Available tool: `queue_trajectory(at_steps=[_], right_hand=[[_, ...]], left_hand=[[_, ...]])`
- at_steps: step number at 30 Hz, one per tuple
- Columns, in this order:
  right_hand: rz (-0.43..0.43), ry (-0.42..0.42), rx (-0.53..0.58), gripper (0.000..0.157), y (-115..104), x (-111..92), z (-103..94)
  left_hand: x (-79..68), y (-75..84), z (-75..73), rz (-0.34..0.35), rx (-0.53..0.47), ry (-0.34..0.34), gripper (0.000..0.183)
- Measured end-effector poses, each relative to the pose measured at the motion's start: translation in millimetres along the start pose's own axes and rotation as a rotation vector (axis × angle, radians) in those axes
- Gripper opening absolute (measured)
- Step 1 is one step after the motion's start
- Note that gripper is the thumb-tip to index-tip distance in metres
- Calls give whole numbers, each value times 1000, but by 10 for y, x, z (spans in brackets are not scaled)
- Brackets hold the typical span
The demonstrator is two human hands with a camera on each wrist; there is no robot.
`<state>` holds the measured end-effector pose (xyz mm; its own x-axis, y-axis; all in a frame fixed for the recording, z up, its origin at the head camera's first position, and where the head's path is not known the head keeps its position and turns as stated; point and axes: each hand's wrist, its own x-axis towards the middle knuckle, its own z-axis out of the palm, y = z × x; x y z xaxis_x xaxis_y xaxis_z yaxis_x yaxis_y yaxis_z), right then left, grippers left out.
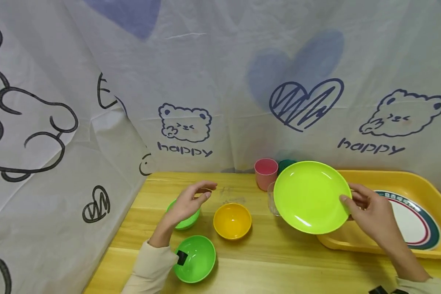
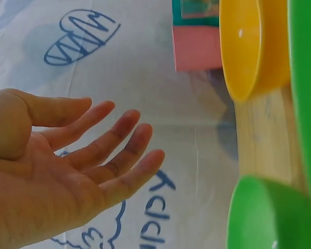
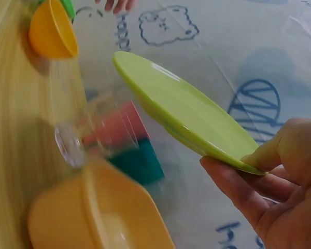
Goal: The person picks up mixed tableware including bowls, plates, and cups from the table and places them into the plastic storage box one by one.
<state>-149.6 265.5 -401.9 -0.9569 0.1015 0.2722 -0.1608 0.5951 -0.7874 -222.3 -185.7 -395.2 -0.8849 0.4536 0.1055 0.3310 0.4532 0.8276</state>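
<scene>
Soft, fairly even light brightens the head view, apparently from above; the lime plate (image 1: 312, 196) catches a white glare streak near its 6 o'clock rim and a smaller one towards 1 o'clock. A faint shadow lies on the worktop (image 1: 264, 265) off the plate's 7 o'clock edge. Both wrist views look dimmer and cooler. In the right wrist view, the clear cup (image 3: 70, 142) at 9 o'clock and yellow tray (image 3: 124, 223) towards 7 o'clock are blurred; in the left, the green bowl (image 2: 269, 218) at 5 o'clock looks soft.
</scene>
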Motion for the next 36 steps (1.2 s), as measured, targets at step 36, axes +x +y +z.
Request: queue_trajectory(at_steps=[36], right_hand=[[80, 327, -214, 43, 2638, 422, -1194]], left_hand=[[-198, -829, -442, -422, 434, -67, 35]])
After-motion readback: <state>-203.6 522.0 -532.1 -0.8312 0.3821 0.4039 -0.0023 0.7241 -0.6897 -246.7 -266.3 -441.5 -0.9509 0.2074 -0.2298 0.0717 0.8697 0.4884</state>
